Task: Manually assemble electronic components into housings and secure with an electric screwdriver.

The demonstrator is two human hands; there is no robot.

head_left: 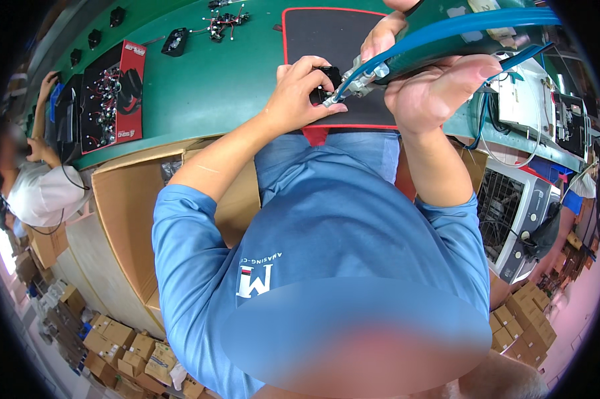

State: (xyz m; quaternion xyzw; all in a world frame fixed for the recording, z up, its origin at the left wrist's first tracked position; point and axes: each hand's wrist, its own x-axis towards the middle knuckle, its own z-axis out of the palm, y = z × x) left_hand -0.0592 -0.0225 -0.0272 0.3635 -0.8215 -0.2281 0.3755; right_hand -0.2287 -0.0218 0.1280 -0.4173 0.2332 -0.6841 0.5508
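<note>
Blue-hosed metal tool (364, 78) sits above the right side of the red-edged black mat (320, 36), which lies on a green worktop (210, 90) whose open stretch runs from the mat's left edge toward a red box (132, 93); white lettering marks that box and the blue shirt (360, 226) on the mat's near side. Just past the mat's right edge, the right hand (425, 94) curls around the tool, its grip partly hidden. Over the mat, the left hand (300, 90) pinches a small black part (330, 74) at the tool's tip, its shape mostly covered.
</note>
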